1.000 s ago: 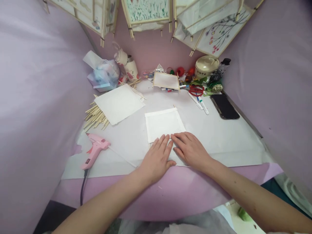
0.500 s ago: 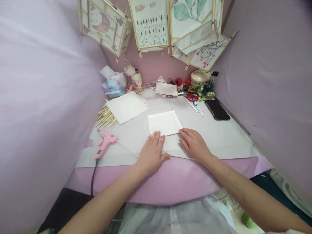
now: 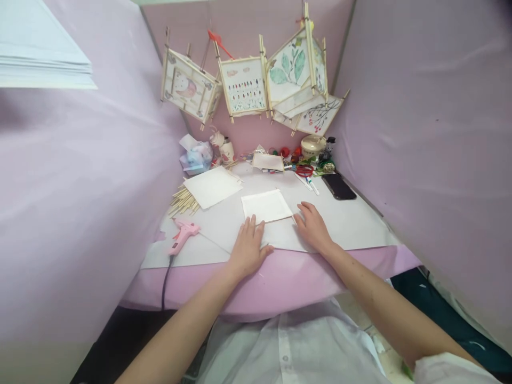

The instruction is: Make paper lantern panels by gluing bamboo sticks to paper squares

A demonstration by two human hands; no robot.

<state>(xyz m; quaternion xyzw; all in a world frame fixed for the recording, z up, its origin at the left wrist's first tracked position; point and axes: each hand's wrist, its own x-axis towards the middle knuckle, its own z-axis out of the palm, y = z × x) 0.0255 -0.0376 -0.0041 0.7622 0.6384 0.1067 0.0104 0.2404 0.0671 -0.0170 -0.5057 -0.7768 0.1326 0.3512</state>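
A small white paper panel (image 3: pixel 267 206) lies flat in front of me, with a thin stick along its near edge. My left hand (image 3: pixel 248 246) rests flat, fingers spread, its fingertips at the panel's near left corner. Beside the near right corner is my right hand (image 3: pixel 313 226), fingers apart and slightly curled, holding nothing that I can see. A pink hot glue gun (image 3: pixel 184 234) lies to the left of my left hand, its cord hanging over the table edge. Further back on the left, a larger white paper sheet (image 3: pixel 214 186) covers part of a bundle of bamboo sticks (image 3: pixel 184 202).
Behind the panel are a small framed panel (image 3: pixel 268 161), red scissors (image 3: pixel 304 170), white pens (image 3: pixel 312 186) and a black phone (image 3: pixel 339 187). A tissue pack (image 3: pixel 197 156), a bottle (image 3: pixel 227 150) and a lidded bowl (image 3: pixel 312 145) stand at the back. Painted stick-framed lanterns (image 3: pixel 245 85) hang above.
My head view has tilted up, showing more of the hanging lanterns. My right hand has shifted slightly off the panel's near right corner, its fingers lifting apart. The left hand stays in place.
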